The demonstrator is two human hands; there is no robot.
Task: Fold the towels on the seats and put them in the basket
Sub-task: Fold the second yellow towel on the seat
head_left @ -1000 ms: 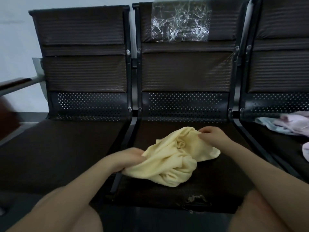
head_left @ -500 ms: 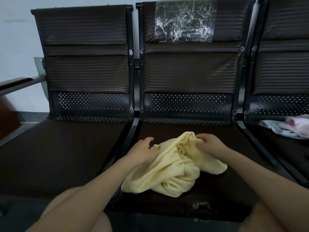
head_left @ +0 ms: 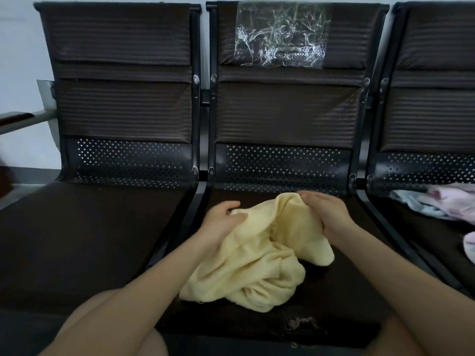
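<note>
**Yellow towel bunched on the middle seat, gripped at both ends**

A row of three dark seats fills the view. Each backrest is padded in a ribbed, woven-looking brown material, with a perforated black metal panel below it and a glossy black frame at the sides. The middle seat (head_left: 341, 286) has a smooth dark pan, scuffed and torn at its near edge. A sheet of crinkled clear plastic film (head_left: 281, 34) lies across the top of its backrest.

The yellow towel (head_left: 257, 265) is soft, thick terry cloth, pale butter in colour, lying in a loose crumpled heap on the middle seat, towards its left side. It is unfolded, full of rounded folds, and its near edge shows a frayed thread.

The left hand (head_left: 221, 220) grasps the towel's far left part, thumb on top and fingers curled into the cloth. The right hand (head_left: 326, 214) clenches a raised fold at the far right, its fingertips buried in the fabric.

On the right seat (head_left: 421, 240) lies a heap of pink and pale blue towels (head_left: 442, 204), cut off by the frame's edge; how many there are is hard to tell. The left seat (head_left: 90, 240) is in shadow.
</note>
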